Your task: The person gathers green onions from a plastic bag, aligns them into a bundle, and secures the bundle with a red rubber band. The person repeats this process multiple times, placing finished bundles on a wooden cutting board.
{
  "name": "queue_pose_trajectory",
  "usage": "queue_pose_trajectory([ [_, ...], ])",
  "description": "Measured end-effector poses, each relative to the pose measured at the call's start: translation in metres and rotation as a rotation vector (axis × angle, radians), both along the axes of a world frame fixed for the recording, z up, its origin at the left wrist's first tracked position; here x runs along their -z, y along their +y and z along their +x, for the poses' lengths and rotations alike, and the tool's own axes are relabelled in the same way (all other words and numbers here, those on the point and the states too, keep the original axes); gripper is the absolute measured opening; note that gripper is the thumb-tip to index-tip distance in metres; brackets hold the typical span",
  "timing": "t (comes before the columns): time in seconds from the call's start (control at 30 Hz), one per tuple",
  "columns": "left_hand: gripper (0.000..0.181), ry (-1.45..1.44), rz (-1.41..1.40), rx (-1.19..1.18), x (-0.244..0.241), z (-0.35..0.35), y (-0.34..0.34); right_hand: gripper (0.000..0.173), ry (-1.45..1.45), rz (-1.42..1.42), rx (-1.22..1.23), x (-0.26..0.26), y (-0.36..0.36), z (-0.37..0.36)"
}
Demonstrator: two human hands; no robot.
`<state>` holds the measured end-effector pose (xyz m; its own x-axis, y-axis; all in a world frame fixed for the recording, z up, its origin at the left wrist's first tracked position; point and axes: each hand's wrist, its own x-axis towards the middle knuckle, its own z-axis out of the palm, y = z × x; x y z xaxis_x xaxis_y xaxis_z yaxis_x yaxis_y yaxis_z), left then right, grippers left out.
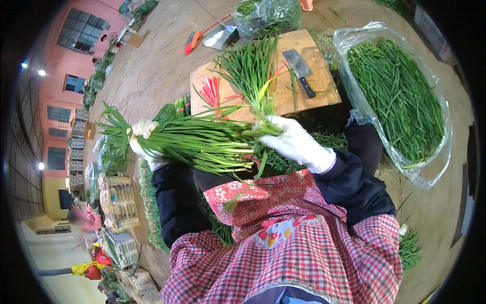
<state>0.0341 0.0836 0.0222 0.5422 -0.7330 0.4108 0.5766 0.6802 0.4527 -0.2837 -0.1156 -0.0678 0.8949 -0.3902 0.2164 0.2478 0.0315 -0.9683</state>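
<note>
A long bunch of garlic chives (193,140) lies across my lap, held near its leafy end by my gloved left hand (144,138). At its paler cut ends, my gloved right hand (296,140) is blurred, with loose green blades at its fingers; whether it grips them is hard to tell. Beyond the hands, a wooden board (311,45) bears another pile of chives (250,68). Several red ties (209,91) lie on the board's left part. A cleaver (299,68) with a black handle rests on the right part.
An open clear plastic bag (395,98) full of chives stands at the right. Behind the board are another filled bag (267,17), a dustpan (220,37) and a broom (191,41). Tied bundles (150,205) line the floor at left, near plastic crates (119,203). Farther left is a person (89,218).
</note>
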Motion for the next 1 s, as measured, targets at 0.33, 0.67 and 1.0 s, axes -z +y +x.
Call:
queue_pose_trajectory([
  [0.33, 0.029, -0.032, -0.012, 0.073, -0.003, -0.008, -0.001, 0.017, 0.140, 0.664, -0.251, 0.010, -0.004, -0.018],
  [0.67, 0.032, 0.153, -0.145, 0.132, 0.004, -0.006, 0.004, 0.022, 0.028, 0.694, -0.059, 0.080, -0.007, -0.047],
  [1.0, 0.036, 0.148, -0.196, 0.165, -0.003, -0.014, 0.000, 0.053, -0.072, 0.774, -0.355, 0.044, 0.030, 0.011],
])
